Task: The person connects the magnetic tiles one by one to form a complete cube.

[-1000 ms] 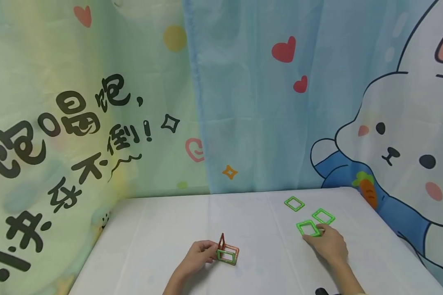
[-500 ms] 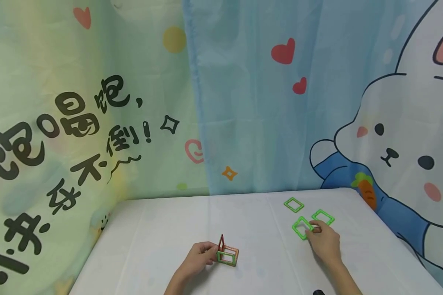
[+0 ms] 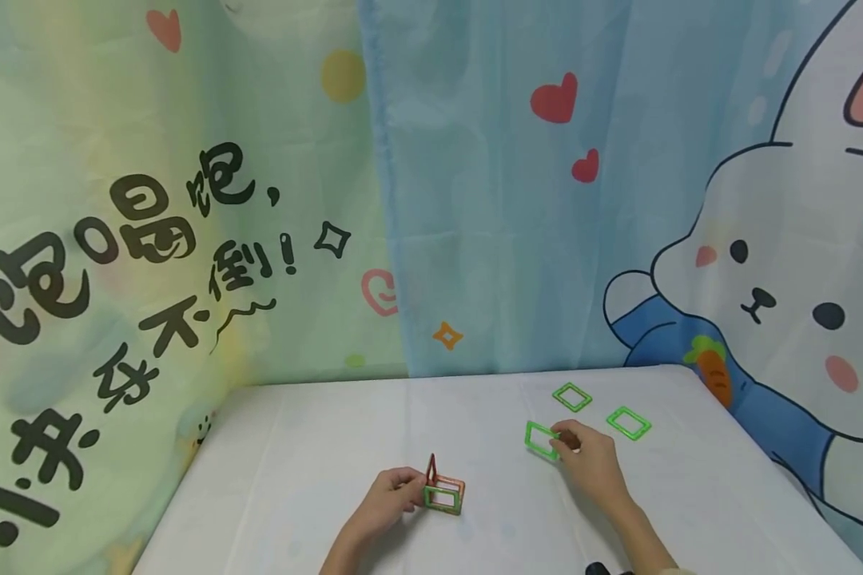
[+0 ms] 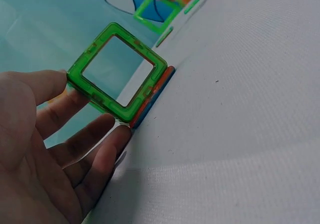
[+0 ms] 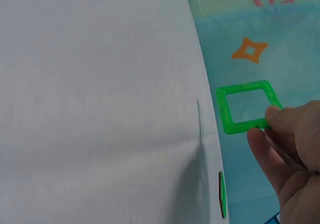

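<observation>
My left hand (image 3: 395, 497) grips a small build of magnetic tiles at its left side. A green square tile (image 4: 94, 53) stands upright on a flat orange-red tile (image 4: 154, 96), and a dark red tile (image 3: 432, 465) rises beside it. In the left wrist view the thumb presses the green tile's corner, with the other fingers behind and below. My right hand (image 3: 591, 461) pinches another green square tile (image 5: 224, 111) between thumb and fingers by one edge. That tile is tilted above the white table, to the right of the build.
Two more green square tiles lie flat on the white table (image 3: 316, 447): one at the back (image 3: 564, 403), one farther right (image 3: 621, 430). A printed curtain (image 3: 475, 239) hangs behind the table. A black object (image 3: 597, 569) shows at the bottom edge.
My right hand has carried its green tile leftward, away from the two lying tiles, and turned it more upright. The left hand and the build have stayed in place.
</observation>
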A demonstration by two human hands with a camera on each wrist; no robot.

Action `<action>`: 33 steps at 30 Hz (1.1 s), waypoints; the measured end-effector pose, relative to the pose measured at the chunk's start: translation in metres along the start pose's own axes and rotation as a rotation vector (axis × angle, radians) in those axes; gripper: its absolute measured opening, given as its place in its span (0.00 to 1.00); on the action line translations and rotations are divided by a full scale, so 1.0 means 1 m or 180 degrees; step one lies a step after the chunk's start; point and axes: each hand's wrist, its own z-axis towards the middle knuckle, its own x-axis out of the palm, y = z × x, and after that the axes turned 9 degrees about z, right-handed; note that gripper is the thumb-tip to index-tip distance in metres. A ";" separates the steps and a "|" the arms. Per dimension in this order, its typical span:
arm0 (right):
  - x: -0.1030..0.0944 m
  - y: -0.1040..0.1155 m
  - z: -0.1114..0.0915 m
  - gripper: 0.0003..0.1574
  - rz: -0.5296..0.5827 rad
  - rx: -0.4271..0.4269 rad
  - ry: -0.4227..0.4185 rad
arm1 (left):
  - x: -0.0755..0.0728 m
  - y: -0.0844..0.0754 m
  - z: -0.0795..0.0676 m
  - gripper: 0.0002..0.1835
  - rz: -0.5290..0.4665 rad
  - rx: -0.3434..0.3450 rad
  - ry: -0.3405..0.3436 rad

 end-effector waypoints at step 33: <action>0.082 0.073 -0.007 0.09 0.0998 0.0221 0.0709 | 0.001 -0.008 -0.004 0.13 0.0167 -0.0152 -0.0146</action>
